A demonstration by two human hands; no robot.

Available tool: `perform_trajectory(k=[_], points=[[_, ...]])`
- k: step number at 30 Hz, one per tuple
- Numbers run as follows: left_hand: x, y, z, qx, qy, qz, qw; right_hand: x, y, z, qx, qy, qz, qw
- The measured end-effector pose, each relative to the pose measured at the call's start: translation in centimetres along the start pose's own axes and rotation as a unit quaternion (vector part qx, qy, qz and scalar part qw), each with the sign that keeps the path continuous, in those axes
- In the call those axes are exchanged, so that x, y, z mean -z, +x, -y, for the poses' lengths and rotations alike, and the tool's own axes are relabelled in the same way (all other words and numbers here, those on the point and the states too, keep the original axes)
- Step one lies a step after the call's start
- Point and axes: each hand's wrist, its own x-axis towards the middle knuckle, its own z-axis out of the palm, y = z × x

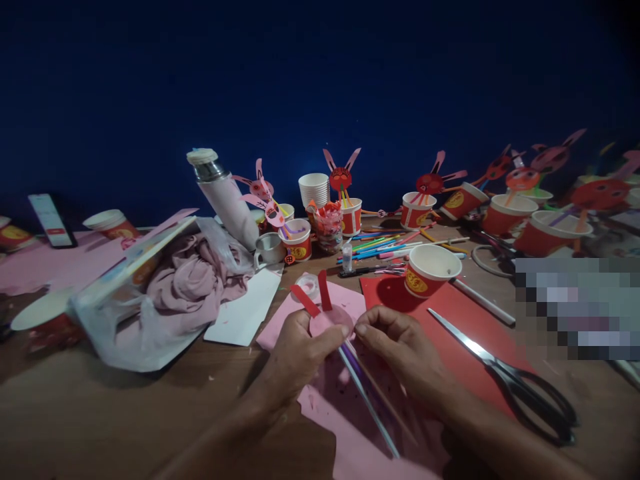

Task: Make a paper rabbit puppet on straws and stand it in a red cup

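Observation:
My left hand (300, 350) pinches a round pink paper rabbit head (324, 321) with two red paper ears, thumb across its face. Several thin sticks (369, 393), pale, purple and brown, slant down from below the head toward the table's front. My right hand (400, 340) is closed in a pinch at the head's right edge; what lies between its fingertips is too small to tell. Beneath both hands lies pink paper (325, 417), with a roll of clear tape (306, 287) on its far part. Red paper (383, 303) spreads to the right.
Black-handled scissors (495, 365) lie on the right. A red-and-white paper cup (425, 283) stands on the red paper's far edge. Behind are colored sticks (375, 247), rabbit figures in cups (351, 217) and a thermos (227, 203). A plastic bag with cloth (187, 280) sits left.

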Motion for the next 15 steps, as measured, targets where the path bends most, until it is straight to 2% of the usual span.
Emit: perform_trajectory(k=[2,6,10,13,15], points=[[-0.1,0.0,0.2,0.01,-0.023,0.003,1.0,0.0,0.0,-0.1,0.002,-0.007,-0.001,1.0],[-0.2,0.1,0.6,0.013,-0.082,0.044,0.996,-0.1,0.0,-0.1,0.006,-0.022,-0.003,1.0],[0.0,0.5,1.4,0.0,-0.081,0.026,0.996,0.1,-0.1,0.5,0.014,-0.065,0.005,0.998],[0.2,0.9,1.8,-0.032,-0.076,0.011,0.997,1.3,-0.7,1.4,0.038,-0.171,0.017,0.984],[0.4,1.2,1.9,-0.05,-0.097,0.001,0.994,2.9,-1.5,1.8,0.076,-0.301,0.007,0.95]])
